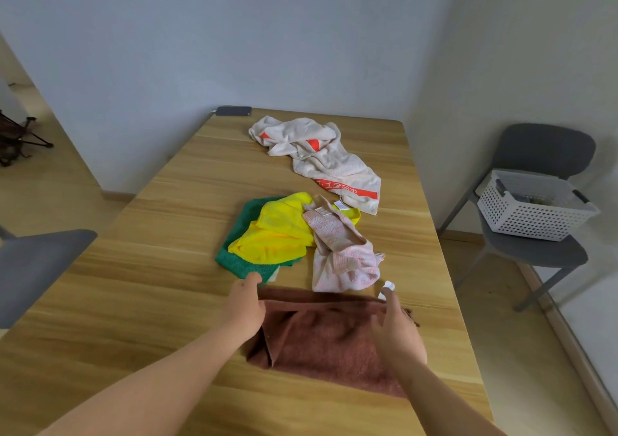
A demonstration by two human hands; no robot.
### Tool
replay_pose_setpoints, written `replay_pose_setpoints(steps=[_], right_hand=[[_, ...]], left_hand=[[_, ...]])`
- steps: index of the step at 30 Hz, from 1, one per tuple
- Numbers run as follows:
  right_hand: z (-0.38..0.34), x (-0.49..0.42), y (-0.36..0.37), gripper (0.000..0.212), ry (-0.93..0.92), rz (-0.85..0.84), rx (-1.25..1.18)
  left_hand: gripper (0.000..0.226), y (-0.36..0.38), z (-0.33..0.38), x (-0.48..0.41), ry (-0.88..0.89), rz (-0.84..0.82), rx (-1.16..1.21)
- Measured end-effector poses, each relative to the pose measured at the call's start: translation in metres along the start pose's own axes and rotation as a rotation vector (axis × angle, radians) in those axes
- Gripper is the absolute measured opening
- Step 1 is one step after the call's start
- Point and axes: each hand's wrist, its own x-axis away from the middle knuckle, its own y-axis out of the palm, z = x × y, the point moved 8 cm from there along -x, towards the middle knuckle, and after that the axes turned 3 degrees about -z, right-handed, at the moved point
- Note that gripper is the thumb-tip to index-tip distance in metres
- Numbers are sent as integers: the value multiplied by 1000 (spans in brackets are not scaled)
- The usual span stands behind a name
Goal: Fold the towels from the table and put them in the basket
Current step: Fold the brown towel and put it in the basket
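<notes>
Step in hand: folding the brown towel (331,338) at the near edge of the bench (140,268), right of middle; far edge doubled over, one fold apparently made, not yet compact.
Left hand (245,305): on the towel's far-left corner, fingers (250,280) curled down onto the cloth edge, thumb side toward the green towel (234,255); pinching or only pressing, cannot tell.
Right hand (396,332): over the towel's right end, fingers spread and slightly blurred, lying on or just above the cloth; holding or not, cannot tell.
Waiting towels: yellow towel (277,235) heaped on the green one at mid-bench; pink towel (341,255) crumpled just beside them, its near end touching or almost touching the brown towel; white towel with red print (321,158) loose toward the far right corner.
Basket (535,208): white, perforated, on a grey chair (541,245) off the right edge of the bench, well apart from the hands; something already inside, too dim to name.
Other: dark flat object (233,111) at the far left corner; white label (388,287) sticking up by the right hand.
Risk, fold: left side bunched and uneven, so the next fold likely skews unless smoothed first.
Risk, neighbours: pink and green towels close to the far edge; a sweep of the cloth could drag them along.
Risk, transfer: basket reached only across the bench edge; a loosely held fold could open or drop to the floor.
</notes>
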Motion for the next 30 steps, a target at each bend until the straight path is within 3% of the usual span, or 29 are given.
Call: replay_pose_setpoints(steps=[3,6,8,10,14,21,25,26,30], right_hand=[[3,5,18,41,-22,-86,73],[-3,19,36,16,-94,-203,89],[-7,29,54,21,-153,-328,121],[-10,39,66,10,-243,-402,199],[-7,43,69,22,-342,-372,314],[9,46,52,10,-225,-398,381],[12,51,51,12,-166,-435,390],[13,53,51,13,-162,-439,388],[14,56,52,4,-162,-427,410]], left_hand=[[10,12,-3,9,-12,-7,-90],[29,38,-9,21,-16,-156,-173],[32,49,-12,29,-14,-208,-197],[31,55,-9,36,30,-196,-252],[42,55,-7,38,75,-130,-272],[19,45,-26,39,-47,-185,172],[21,46,-47,45,-329,-109,690],[20,48,-51,48,-371,-92,730],[36,61,-48,60,-250,-269,280]])
